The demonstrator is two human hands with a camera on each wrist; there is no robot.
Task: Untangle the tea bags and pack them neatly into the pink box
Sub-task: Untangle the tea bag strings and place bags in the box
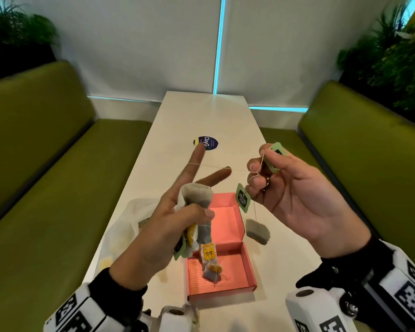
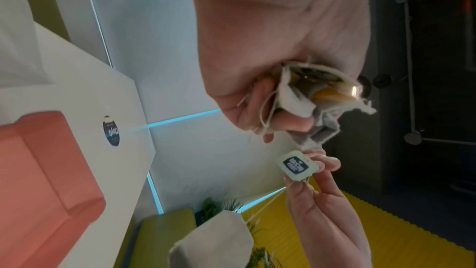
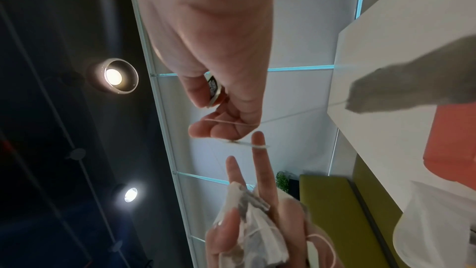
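My left hand (image 1: 177,212) grips a tangled bunch of tea bags (image 1: 197,200) above the open pink box (image 1: 228,291), with its index and middle fingers stretched out. A taut string (image 1: 213,166) runs from the index finger to my right hand (image 1: 285,188), which pinches a green tag (image 1: 277,154) and has string looped over its fingers. Below that hand hang a second green tag (image 1: 243,198) and a grey tea bag (image 1: 258,231). Two yellow-tagged tea bags (image 1: 210,262) lie in the box. The pinched green tag (image 2: 296,165) also shows in the left wrist view.
A clear plastic bag (image 1: 125,224) with more tea bags lies left of the box on the white table (image 1: 201,116). A round dark sticker (image 1: 206,143) sits mid-table. Green benches (image 1: 46,164) flank the table on both sides.
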